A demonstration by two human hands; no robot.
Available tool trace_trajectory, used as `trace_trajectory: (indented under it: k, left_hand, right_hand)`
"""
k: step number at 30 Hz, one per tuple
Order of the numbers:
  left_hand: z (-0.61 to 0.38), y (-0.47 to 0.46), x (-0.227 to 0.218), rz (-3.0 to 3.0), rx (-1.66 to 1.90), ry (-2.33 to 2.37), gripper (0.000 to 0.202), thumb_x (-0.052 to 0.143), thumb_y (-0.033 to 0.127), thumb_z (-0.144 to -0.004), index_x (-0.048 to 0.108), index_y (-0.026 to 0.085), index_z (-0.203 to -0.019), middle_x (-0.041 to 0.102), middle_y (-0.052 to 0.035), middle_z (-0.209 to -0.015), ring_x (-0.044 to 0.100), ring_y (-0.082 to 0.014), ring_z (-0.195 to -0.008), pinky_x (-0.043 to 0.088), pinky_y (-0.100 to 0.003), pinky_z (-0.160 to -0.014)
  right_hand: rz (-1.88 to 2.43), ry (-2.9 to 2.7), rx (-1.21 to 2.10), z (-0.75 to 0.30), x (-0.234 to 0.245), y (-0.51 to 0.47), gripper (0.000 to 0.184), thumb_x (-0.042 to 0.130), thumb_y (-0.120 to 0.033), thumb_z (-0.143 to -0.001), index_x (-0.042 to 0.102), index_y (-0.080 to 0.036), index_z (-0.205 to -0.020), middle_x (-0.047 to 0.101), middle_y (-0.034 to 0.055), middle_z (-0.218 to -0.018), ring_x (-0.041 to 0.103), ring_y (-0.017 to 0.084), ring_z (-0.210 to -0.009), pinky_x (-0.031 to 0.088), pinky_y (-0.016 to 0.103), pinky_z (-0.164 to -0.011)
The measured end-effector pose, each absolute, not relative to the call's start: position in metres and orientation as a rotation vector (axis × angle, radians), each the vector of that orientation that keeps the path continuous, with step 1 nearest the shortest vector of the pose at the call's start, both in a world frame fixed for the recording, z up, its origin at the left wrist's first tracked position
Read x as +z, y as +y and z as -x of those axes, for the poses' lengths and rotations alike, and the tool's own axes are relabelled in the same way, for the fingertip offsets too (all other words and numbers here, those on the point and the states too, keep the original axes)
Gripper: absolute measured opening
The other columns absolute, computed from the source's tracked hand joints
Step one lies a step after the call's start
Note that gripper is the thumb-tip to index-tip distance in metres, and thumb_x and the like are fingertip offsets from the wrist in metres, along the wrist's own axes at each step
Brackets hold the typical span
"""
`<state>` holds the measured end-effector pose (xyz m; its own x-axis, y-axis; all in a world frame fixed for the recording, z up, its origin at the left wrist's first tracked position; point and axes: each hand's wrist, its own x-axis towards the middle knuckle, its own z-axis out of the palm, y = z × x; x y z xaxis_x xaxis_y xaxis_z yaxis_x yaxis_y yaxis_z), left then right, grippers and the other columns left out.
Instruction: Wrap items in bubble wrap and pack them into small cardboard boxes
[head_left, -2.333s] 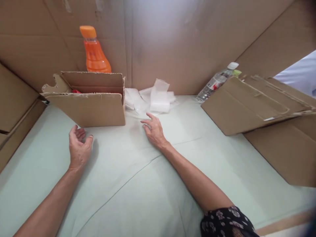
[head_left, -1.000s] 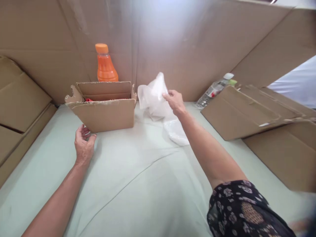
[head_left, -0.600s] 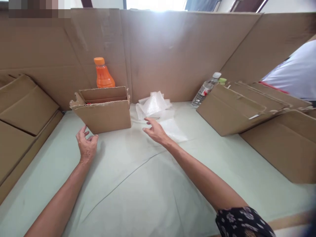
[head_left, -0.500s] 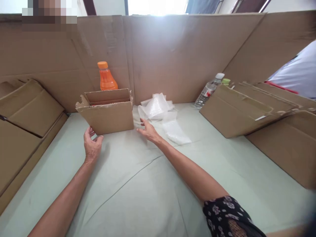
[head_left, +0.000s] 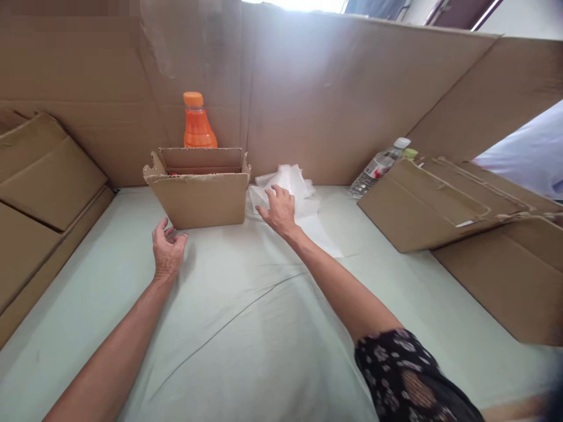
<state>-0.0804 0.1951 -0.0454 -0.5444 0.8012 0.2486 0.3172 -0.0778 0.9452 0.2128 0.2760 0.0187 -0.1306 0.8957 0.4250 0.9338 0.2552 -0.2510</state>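
An open cardboard box (head_left: 202, 202) stands on the pale green cloth, its top flaps up and something red just showing inside. My left hand (head_left: 169, 249) is at the cloth by the box's lower left corner, fingers apart and holding nothing. Over the crumpled white plastic wrap (head_left: 308, 202), to the right of the box, is my right hand (head_left: 280, 212) with its fingers spread. Whether its fingertips touch the wrap I cannot tell. Directly behind the box rises an orange bottle (head_left: 200, 126), its lower part hidden.
Cardboard boxes (head_left: 48, 176) line the left side, and more boxes (head_left: 440, 205) stand at the right. A clear water bottle (head_left: 378, 167) leans behind the right boxes, beside a green cap (head_left: 410, 154). A tall cardboard wall (head_left: 329, 99) closes off the back.
My right hand has moved from beside the box rightward over the white plastic wrap. My left hand stays near the box's lower left corner. The camera view has shifted slightly.
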Motion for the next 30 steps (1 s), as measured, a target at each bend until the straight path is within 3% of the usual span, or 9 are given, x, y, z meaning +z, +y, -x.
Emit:
trace_trajectory:
  k: [3,5,10,14,16,20,22,26,30]
  left_hand:
    - [0.081,0.196,-0.044,-1.22,1.699,1.872,0.068,0.067,0.028,-0.071,0.05,0.015,-0.136,0.049,-0.0215,-0.143,0.059,-0.0334,-0.126,0.053,-0.048,-0.101]
    - [0.082,0.193,-0.04,-1.221,1.727,1.901,0.071,0.066,0.028,-0.071,0.048,0.012,-0.138,0.045,-0.0246,-0.145,0.054,-0.036,-0.131,0.05,-0.051,-0.104]
    - [0.053,0.152,-0.011,-1.719,1.711,1.743,0.082,0.073,0.034,-0.071,0.042,0.017,-0.145,0.037,-0.022,-0.153,0.037,-0.0358,-0.145,0.037,-0.054,-0.116]
    - [-0.016,0.097,0.018,-2.109,1.605,1.33,0.097,0.078,0.045,-0.075,0.028,0.022,-0.154,0.032,-0.0199,-0.159,0.034,-0.035,-0.148,0.037,-0.055,-0.116]
    - [-0.046,0.078,0.022,-2.106,1.534,1.275,0.092,0.079,0.041,-0.074,0.034,0.02,-0.152,0.035,-0.0205,-0.158,0.035,-0.0354,-0.148,0.036,-0.054,-0.117]
    - [-0.061,0.057,0.022,-1.872,1.307,1.264,0.035,0.063,0.026,-0.083,0.067,0.019,-0.117,0.07,-0.013,-0.118,0.063,-0.029,-0.115,0.048,-0.047,-0.103]
    - [-0.046,0.043,0.03,-1.766,1.181,1.184,0.022,0.058,0.025,-0.086,0.072,0.019,-0.101,0.074,-0.0074,-0.096,0.068,-0.0231,-0.093,0.054,-0.039,-0.089]
    - [-0.005,0.017,0.057,-1.468,0.848,0.949,0.026,0.067,0.038,-0.083,0.073,0.015,-0.095,0.074,-0.0056,-0.084,0.068,-0.0184,-0.078,0.054,-0.032,-0.076]
    - [0.027,0.018,0.055,-1.356,0.735,1.135,0.033,0.069,0.032,-0.076,0.072,0.015,-0.104,0.071,-0.0025,-0.079,0.066,-0.0162,-0.072,0.051,-0.03,-0.071]
  right_hand:
    - [1.645,-2.069,-0.139,-0.205,0.027,0.293,0.024,0.063,-0.018,-0.084,0.073,-0.015,-0.105,0.057,0.0194,-0.143,0.046,0.036,-0.13,0.038,0.051,-0.102]
    - [1.631,-2.037,-0.13,-0.21,0.035,0.288,0.021,0.055,-0.013,-0.088,0.073,-0.017,-0.098,0.062,0.0171,-0.138,0.051,0.033,-0.126,0.039,0.05,-0.099]
    - [1.424,-1.994,-0.194,-0.253,0.065,0.212,0.021,0.049,-0.019,-0.095,0.069,-0.019,-0.102,0.073,0.0106,-0.122,0.064,0.025,-0.113,0.044,0.041,-0.096]
    - [1.098,-2.034,-0.238,-0.258,0.081,0.13,0.018,0.049,-0.024,-0.099,0.067,-0.023,-0.096,0.077,0.0068,-0.106,0.069,0.023,-0.105,0.048,0.04,-0.092]
    - [1.045,-2.037,-0.179,-0.25,0.083,0.095,0.02,0.048,-0.023,-0.1,0.067,-0.025,-0.095,0.076,0.006,-0.11,0.068,0.023,-0.107,0.051,0.042,-0.092]
    - [1.035,-1.989,-0.145,-0.242,0.094,0.04,0.023,0.048,-0.02,-0.099,0.068,-0.03,-0.102,0.076,0.0046,-0.1,0.069,0.026,-0.107,0.053,0.048,-0.094]
    - [1.04,-1.953,-0.19,-0.244,0.107,0.02,0.021,0.052,-0.02,-0.098,0.068,-0.031,-0.104,0.076,0.0035,-0.092,0.071,0.026,-0.099,0.052,0.047,-0.092]
    - [1.051,-1.933,-0.184,-0.242,0.124,0.019,0.013,0.054,-0.024,-0.099,0.067,-0.028,-0.096,0.074,0.0026,-0.089,0.068,0.021,-0.089,0.049,0.04,-0.088]
    - [1.189,-2.073,0.028,-0.231,0.093,0.07,0.017,0.052,-0.028,-0.097,0.068,-0.024,-0.094,0.074,0.0038,-0.09,0.066,0.022,-0.087,0.049,0.04,-0.087]
